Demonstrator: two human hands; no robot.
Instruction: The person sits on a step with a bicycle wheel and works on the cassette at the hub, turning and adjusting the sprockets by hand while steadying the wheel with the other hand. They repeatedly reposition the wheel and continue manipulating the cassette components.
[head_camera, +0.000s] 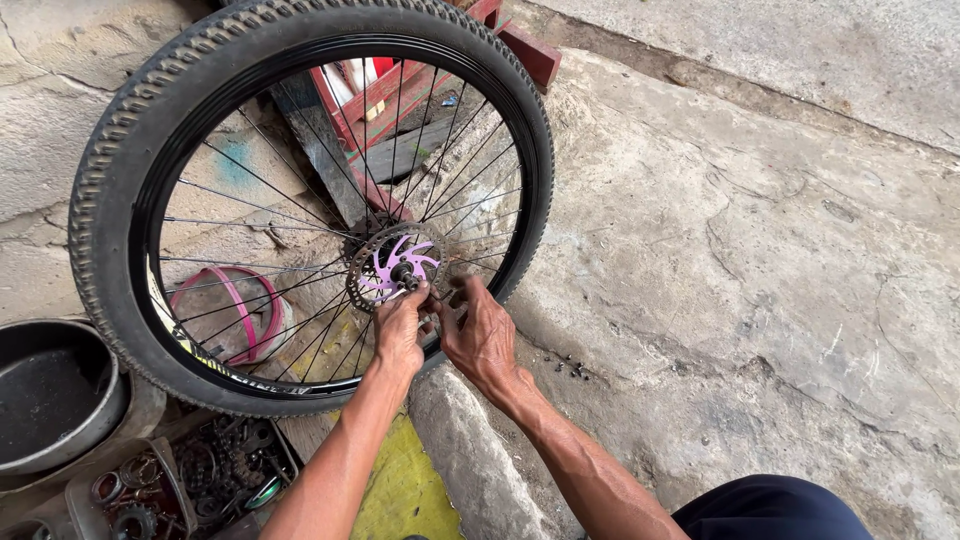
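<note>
Left hand (400, 330) fingers pinched on the hub (405, 275) at the purple disc rotor (392, 268). Right hand (482, 335) curled at the axle just beside it; grip hidden, could not tell. Wheel (300, 190) stood upright on concrete. Spokes crossed the view. Basin (55, 400) and parts tray (150, 490) lay lower left, red frame (400, 90) behind.

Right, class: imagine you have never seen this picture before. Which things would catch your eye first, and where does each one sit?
A big bicycle wheel with a black knobbly tyre fills the upper left, standing upright on cracked concrete ground. At its hub sits a purple-spoked brake disc, where the left hand and right hand meet just below centre. A dark round basin lies at the left edge.
</note>
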